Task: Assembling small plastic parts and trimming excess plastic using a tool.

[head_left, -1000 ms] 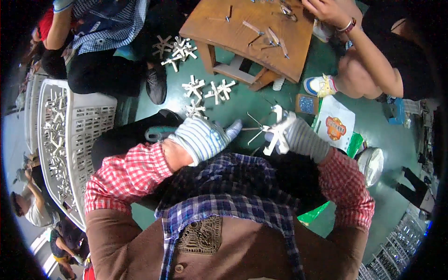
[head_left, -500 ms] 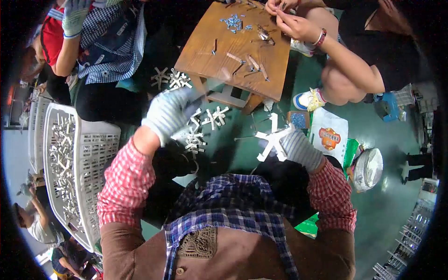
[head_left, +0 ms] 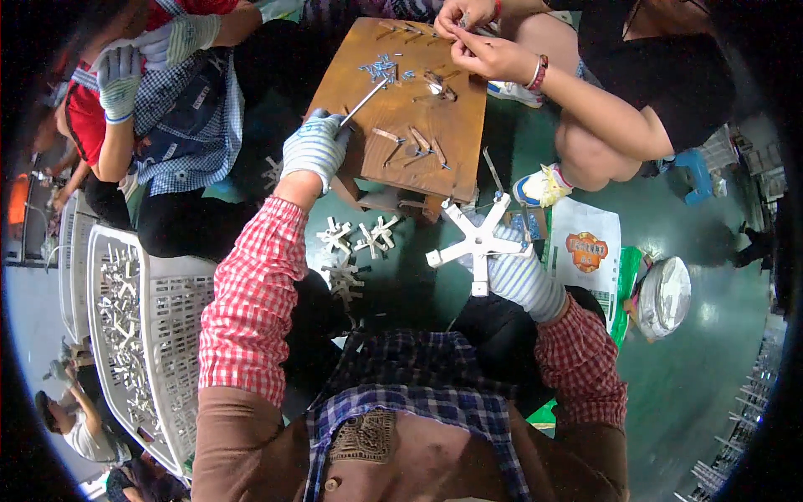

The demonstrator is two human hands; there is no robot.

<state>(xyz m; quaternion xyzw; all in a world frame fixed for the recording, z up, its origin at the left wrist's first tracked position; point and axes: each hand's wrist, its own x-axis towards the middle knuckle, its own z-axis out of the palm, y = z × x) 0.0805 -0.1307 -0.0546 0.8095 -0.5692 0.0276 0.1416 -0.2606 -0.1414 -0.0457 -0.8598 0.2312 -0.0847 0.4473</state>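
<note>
My left hand (head_left: 316,151), in a striped work glove, reaches over the table's near left edge. Its fingers close round a long, thin, light-coloured rod (head_left: 365,104), whose far end meets the small blue pieces (head_left: 381,69) on the wooden table (head_left: 381,159). My right hand (head_left: 523,272), gloved too, holds a white five-armed star-shaped part (head_left: 479,240) in front of my lap. A thin metal strip (head_left: 492,170) sticks up from near one of its arms. The fingers under the star are mostly hidden.
More white star parts (head_left: 376,237) lie on the floor, and many fill a white basket (head_left: 167,293) at left. Across the table, a person's bare hands (head_left: 493,54) work. Another gloved person sits at far left. At right are a printed sheet (head_left: 585,280) and a round container (head_left: 667,297).
My left hand has moved up and away onto the table's edge, bringing the rod to the blue pieces. The star part in my right hand has turned and shifted slightly left.
</note>
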